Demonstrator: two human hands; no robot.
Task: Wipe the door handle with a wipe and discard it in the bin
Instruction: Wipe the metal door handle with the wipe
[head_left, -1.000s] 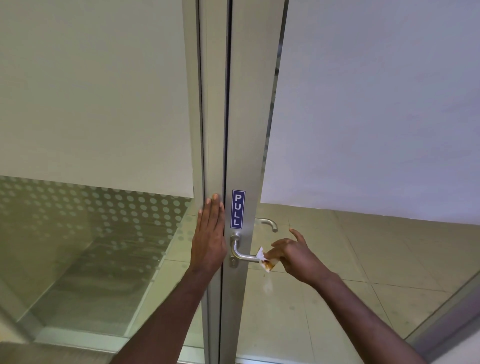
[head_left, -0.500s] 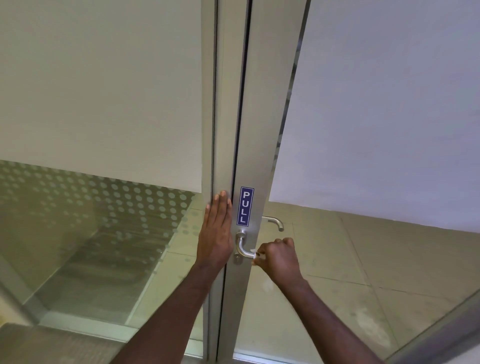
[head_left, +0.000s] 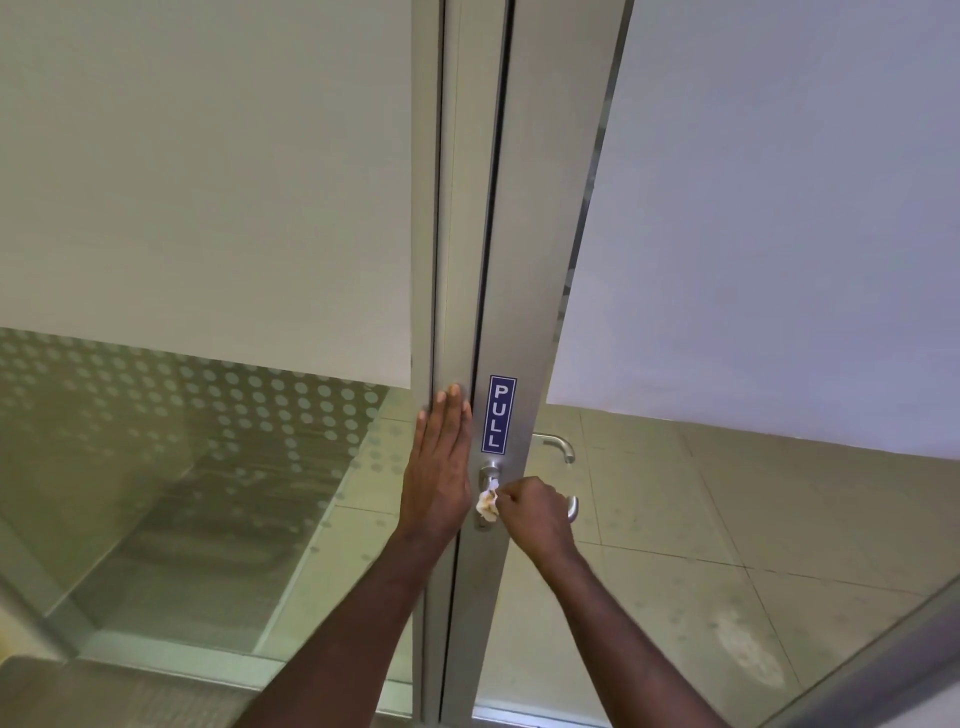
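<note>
now r hand (head_left: 530, 512) fisted on wipe (head_left: 487, 503) at door handle (head_left: 490, 475), l hand (head_left: 439, 467) flat, fingers straight, on frame (head_left: 457, 260).

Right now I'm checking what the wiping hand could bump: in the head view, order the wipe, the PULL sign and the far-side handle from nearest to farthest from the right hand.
1. wipe: pinched in the right hand, at its left.
2. far-side handle: behind the glass, up and right.
3. PULL sign: on the frame, up and left, beside the left hand.
</note>
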